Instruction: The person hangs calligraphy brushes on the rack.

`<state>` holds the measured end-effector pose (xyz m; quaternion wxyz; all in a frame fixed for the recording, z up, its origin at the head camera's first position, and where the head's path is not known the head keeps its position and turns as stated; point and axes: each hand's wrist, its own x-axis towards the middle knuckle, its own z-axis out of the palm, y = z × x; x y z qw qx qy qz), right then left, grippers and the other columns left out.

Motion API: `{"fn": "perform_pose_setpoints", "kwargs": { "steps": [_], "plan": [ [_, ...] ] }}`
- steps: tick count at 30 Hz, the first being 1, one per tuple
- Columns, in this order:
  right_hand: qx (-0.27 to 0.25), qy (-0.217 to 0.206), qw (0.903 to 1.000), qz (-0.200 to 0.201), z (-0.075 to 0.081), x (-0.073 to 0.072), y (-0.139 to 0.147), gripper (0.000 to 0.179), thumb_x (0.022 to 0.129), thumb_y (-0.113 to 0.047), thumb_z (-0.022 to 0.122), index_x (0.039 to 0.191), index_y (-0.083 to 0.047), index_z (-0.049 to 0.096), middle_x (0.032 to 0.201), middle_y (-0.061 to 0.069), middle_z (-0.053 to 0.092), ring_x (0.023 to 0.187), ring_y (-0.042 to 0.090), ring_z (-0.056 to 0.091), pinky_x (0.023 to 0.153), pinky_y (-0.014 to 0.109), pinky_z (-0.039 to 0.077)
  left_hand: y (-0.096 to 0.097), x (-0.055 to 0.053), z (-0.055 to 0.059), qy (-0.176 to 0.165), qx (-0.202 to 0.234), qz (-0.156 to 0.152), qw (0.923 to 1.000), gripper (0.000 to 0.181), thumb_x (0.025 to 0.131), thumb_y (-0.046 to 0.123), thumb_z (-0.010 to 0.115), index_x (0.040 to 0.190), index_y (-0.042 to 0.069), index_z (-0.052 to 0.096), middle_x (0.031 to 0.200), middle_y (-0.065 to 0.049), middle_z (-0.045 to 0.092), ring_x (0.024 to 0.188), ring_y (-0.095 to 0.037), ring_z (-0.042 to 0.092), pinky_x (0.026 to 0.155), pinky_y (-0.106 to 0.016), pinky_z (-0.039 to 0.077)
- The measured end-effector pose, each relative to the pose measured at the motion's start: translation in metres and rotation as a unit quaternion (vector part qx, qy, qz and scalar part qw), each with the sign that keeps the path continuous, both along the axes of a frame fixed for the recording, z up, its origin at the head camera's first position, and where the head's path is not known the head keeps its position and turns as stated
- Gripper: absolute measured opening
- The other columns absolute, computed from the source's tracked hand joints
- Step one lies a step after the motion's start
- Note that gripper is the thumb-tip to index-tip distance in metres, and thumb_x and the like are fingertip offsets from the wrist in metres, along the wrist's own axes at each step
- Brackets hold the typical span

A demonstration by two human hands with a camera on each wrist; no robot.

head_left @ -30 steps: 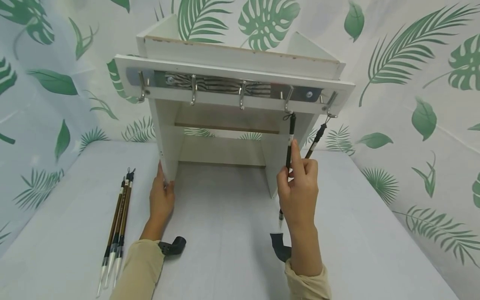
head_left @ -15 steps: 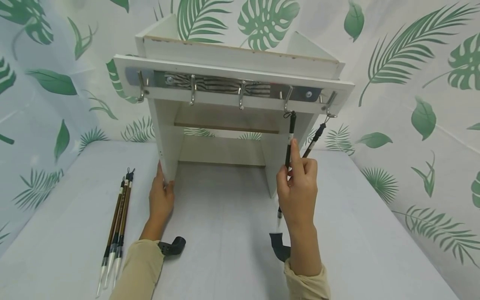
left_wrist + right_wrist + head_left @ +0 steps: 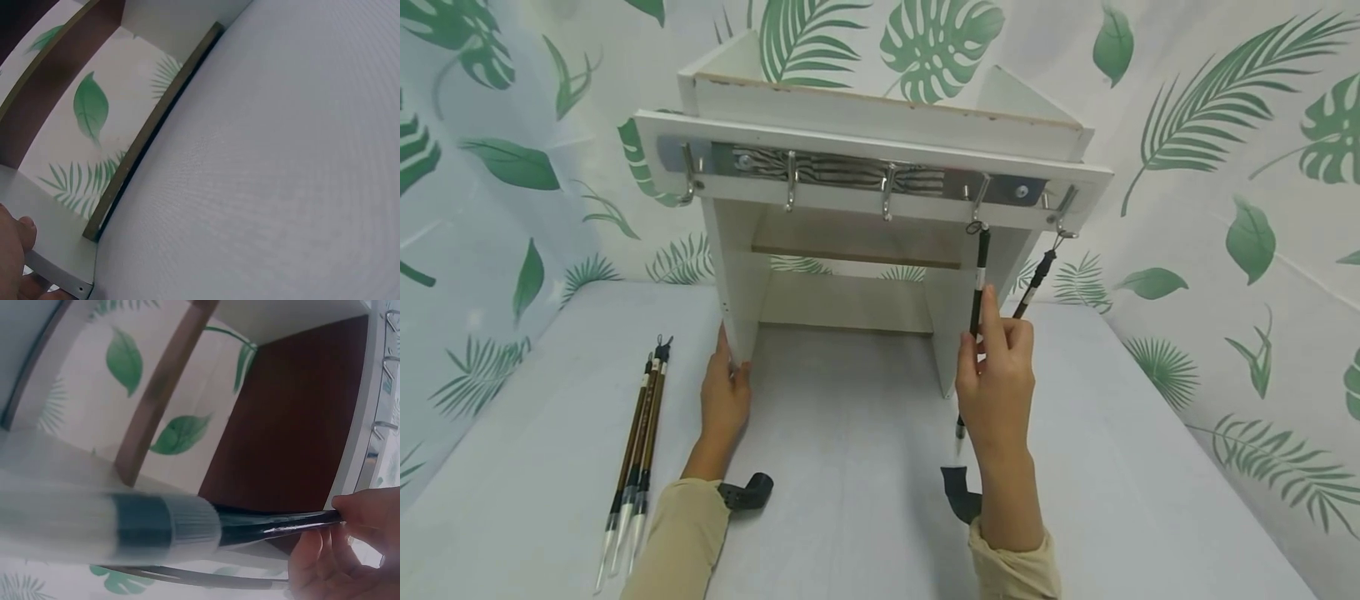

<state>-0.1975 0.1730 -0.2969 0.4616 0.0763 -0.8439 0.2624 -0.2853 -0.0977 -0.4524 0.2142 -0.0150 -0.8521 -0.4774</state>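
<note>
A white wooden rack (image 3: 895, 137) stands on the table, with a row of metal hooks along its front board. My left hand (image 3: 724, 404) grips the lower left side panel (image 3: 733, 275), thumb inside and fingers outside. With its thumb and fingers, my right hand (image 3: 1000, 375) pinches a dark-handled calligraphy brush (image 3: 983, 250), tip down. The brush's cord loop meets the lower end of the second hook (image 3: 980, 197) from the right; whether it is fully over the hook I cannot tell. Another brush (image 3: 1037, 279) hangs by its loop from the rightmost hook (image 3: 1064, 208), partly hidden behind my right hand.
Several brown-handled brushes (image 3: 642, 450) with clear tip covers lie together on the white-covered table (image 3: 842, 500) left of the rack. Shelves (image 3: 850, 300) span the rack's inside. A leaf-patterned backdrop (image 3: 1195, 125) rises behind and at both sides.
The head view has shifted very slightly. My right index finger sits a little lower along the brush, and the hanging brush sways a little. My left hand keeps its grip.
</note>
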Motion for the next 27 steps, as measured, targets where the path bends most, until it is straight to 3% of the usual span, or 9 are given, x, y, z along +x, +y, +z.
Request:
{"fn": "perform_pose_setpoints", "kwargs": {
  "steps": [15, 27],
  "plan": [
    [0.019, -0.031, 0.9992, 0.018, -0.005, -0.004, 0.002, 0.050, 0.082, 0.007, 0.053, 0.131, 0.001, 0.046, 0.087, 0.020, 0.047, 0.069, 0.023, 0.057, 0.048, 0.029, 0.046, 0.000, 0.000, 0.003, 0.002, 0.002, -0.003, 1.0000, 0.068, 0.095, 0.009, 0.044, 0.148, 0.022, 0.004, 0.136, -0.023, 0.038, 0.127, -0.039, 0.037, 0.099, -0.055, 0.038],
    [-0.008, -0.056, 0.9971, 0.052, -0.015, -0.011, 0.003, 0.053, 0.081, 0.009, 0.050, 0.133, 0.002, 0.043, 0.088, 0.021, 0.051, 0.072, 0.029, 0.061, 0.057, 0.036, 0.055, 0.001, 0.003, 0.003, 0.005, 0.005, -0.007, 0.9999, 0.068, 0.095, 0.009, 0.044, 0.148, 0.023, 0.004, 0.136, -0.023, 0.037, 0.127, -0.039, 0.036, 0.100, -0.055, 0.037]
  ]
}}
